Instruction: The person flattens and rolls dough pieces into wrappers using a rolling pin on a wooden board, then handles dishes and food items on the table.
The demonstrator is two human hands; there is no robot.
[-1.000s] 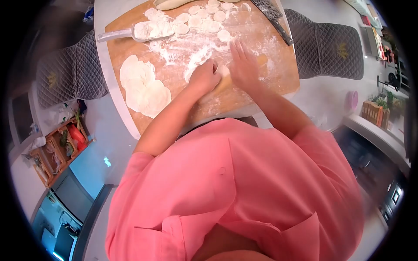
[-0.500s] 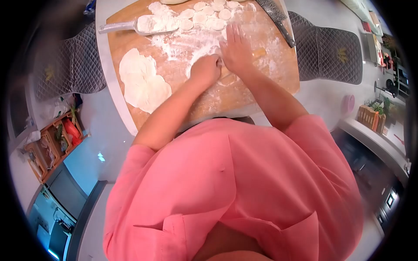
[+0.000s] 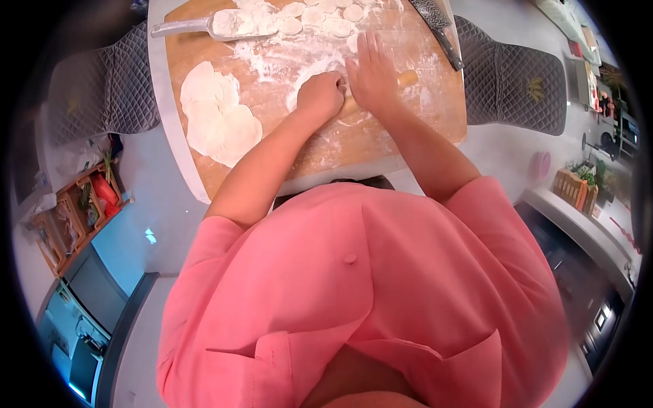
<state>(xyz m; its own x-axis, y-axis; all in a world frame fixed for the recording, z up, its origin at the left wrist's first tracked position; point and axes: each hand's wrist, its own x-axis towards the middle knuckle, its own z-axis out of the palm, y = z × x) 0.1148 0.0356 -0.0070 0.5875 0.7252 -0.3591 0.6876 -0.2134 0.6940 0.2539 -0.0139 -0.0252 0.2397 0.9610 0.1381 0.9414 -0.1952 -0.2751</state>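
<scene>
My right hand (image 3: pixel 373 78) lies flat with its fingers stretched out, its palm over a wooden rolling pin (image 3: pixel 408 78). One end of the pin sticks out to the right of the hand. Close by on the left, my left hand (image 3: pixel 321 96) is closed, fingers curled in near the pin's other end; what they grip is hidden. Both hands are over a floured wooden board (image 3: pixel 326 160). Overlapping flat, pale dough sheets (image 3: pixel 221 119) lie on the board's left side. Beyond my hands are several small round dough pieces (image 3: pixel 313 17) dusted with flour.
A scoop (image 3: pixel 235 24) heaped with flour lies at the board's upper left. At the upper right is a knife (image 3: pixel 447 47) with a dark handle. Quilted dark chair covers (image 3: pixel 513 81) flank the table. A wooden shelf (image 3: pixel 81 217) stands at the left.
The whole view has shifted slightly, so the board and dough appear higher. My hands keep nearly the same places over the board and rolling pin.
</scene>
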